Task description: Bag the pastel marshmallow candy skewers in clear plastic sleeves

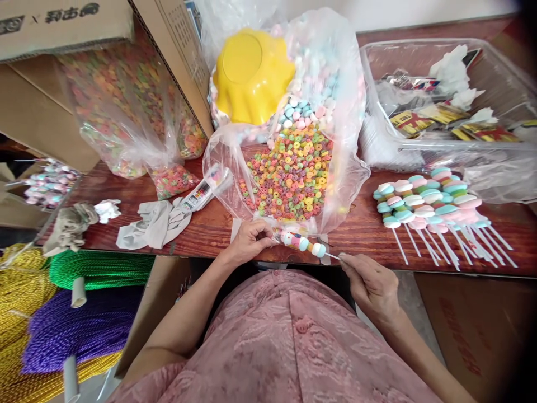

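Forearms [180, 305] angle inward, left hand [250, 240] pinching the end of a candy skewer [302, 243], right hand [374, 282] gripping its stick [333, 256].

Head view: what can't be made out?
In the head view:
- Left tip of the candy skewer: hidden by the left hand.
- Under the yellow bowl: covered by it.
- Fine print on yellow packets: too small, blurred.
- Rest of cardboard box: cut off by left edge.

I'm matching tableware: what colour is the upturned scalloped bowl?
The scalloped bowl is yellow; head view.
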The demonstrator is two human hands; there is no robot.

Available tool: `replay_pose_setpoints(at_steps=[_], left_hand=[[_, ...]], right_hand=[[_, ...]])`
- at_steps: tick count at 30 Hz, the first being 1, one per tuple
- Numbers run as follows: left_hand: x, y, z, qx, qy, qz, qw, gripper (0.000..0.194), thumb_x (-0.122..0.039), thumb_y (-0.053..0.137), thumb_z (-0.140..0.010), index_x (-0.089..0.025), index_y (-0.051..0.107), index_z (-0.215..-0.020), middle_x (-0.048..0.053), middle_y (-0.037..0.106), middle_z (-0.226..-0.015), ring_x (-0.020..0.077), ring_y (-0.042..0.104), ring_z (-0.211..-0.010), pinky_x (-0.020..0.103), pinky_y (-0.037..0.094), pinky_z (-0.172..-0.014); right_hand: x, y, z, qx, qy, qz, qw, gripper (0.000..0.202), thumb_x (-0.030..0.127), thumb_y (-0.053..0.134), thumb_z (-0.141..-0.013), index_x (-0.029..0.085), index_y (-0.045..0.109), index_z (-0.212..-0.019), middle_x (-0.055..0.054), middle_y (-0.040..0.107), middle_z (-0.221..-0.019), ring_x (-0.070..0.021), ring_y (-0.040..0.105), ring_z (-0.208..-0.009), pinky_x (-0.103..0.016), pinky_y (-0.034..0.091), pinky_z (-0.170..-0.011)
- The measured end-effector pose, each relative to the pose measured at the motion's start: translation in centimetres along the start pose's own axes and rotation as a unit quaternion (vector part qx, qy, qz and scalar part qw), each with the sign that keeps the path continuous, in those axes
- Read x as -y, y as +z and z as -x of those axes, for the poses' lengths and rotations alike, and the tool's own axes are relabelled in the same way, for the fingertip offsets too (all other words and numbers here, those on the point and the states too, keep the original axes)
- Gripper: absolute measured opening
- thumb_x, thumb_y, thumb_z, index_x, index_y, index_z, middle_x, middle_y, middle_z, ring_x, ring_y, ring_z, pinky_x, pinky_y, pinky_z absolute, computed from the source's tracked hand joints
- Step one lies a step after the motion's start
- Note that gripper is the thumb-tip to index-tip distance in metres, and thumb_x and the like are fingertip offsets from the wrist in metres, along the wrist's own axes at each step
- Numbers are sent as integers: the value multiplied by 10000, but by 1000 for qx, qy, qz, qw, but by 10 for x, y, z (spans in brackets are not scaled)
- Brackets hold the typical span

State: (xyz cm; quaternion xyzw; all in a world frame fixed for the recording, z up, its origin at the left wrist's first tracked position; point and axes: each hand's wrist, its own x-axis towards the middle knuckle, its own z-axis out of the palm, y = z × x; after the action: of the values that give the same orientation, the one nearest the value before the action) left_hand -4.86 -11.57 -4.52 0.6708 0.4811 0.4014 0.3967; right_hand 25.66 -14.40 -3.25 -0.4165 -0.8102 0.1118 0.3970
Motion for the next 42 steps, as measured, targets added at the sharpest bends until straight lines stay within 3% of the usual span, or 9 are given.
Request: replay_pose_setpoints(at_steps=[4, 6, 11, 16, 23, 29, 34, 39, 42], left_hand=[[-3, 3, 2, 12, 24, -45, 999, 255, -342, 717, -834, -153, 592, -717, -9, 584, -700, 93, 504, -620, 222, 399, -584], [-5, 6, 4, -2, 12, -66, 998, 217, -347, 726, -825, -163, 626, -880, -14, 588, -746, 89, 489, -593, 223, 403, -564], [-16, 12, 3, -20, 86, -275, 957, 528, -391, 746, -798, -189, 593, -1261, 82, 599, -992, 227, 543, -912, 380, 471, -818], [-23, 13, -6, -19, 153, -415, 897, 263, -347, 631, -857, -189, 684, -1060, 152, 558, -1184, 317, 472, -1102, 478, 398, -934], [-31, 16, -9, 82, 154, -455, 873, 101, -216, 512, -853, -162, 581, -803, 70, 591, -760, 196, 524, -694, 323, 384, -635], [-50, 20, -12, 76, 124, -475, 868, 132, -253, 502, -879, -166, 571, -807, 51, 592, -721, 191, 565, -684, 295, 393, -617], [-56, 29, -10, 110, 85, -470, 872, 235, -362, 502, -935, -156, 582, -853, 63, 633, -770, 197, 604, -710, 289, 412, -626], [-62, 40, -17, 113, 15, -421, 900, 106, -230, 532, -876, -144, 593, -878, 73, 645, -788, 208, 613, -717, 308, 448, -641], [-69, 33, -21, 98, 33, -374, 922, 165, -206, 557, -843, -122, 601, -979, 108, 663, -895, 232, 626, -825, 348, 497, -739]], right_hand=[[-3, 4, -1, 11, -37, 17, 999, 205, 105, 574, -878, 210, 697, -1004, -27, 710, -752, -154, 679, -655, -255, 546, -627], [-3, 4, -4, 15, -47, 16, 999, 209, 99, 564, -881, 207, 690, -1008, -24, 703, -747, -148, 667, -644, -251, 538, -617], [2, 1, -14, -7, -60, 4, 998, 183, 88, 580, -877, 201, 677, -984, -16, 696, -737, -136, 660, -625, -237, 530, -600], [10, -1, -21, 5, -74, -29, 997, 187, 88, 572, -887, 208, 671, -991, -9, 678, -704, -130, 650, -602, -228, 525, -569], [9, 3, -30, 4, -158, 18, 987, 295, 47, 539, -868, 204, 630, -1100, -29, 694, -765, -149, 640, -649, -268, 518, -635], [23, 15, -45, -18, -190, 28, 981, 302, 12, 497, -837, 168, 610, -1069, -35, 643, -721, -163, 586, -656, -286, 460, -627], [34, 27, -64, 74, -188, 36, 979, 218, 37, 443, -853, 173, 604, -798, -27, 589, -658, -150, 520, -610, -286, 373, -579], [40, 45, -77, 73, -207, 58, 974, 227, 18, 436, -767, 178, 550, -652, -34, 539, -609, -148, 438, -567, -307, 305, -555], [37, 50, -79, 64, -230, 47, 970, 228, 25, 434, -775, 174, 559, -656, -42, 551, -625, -151, 433, -581, -308, 306, -564]])
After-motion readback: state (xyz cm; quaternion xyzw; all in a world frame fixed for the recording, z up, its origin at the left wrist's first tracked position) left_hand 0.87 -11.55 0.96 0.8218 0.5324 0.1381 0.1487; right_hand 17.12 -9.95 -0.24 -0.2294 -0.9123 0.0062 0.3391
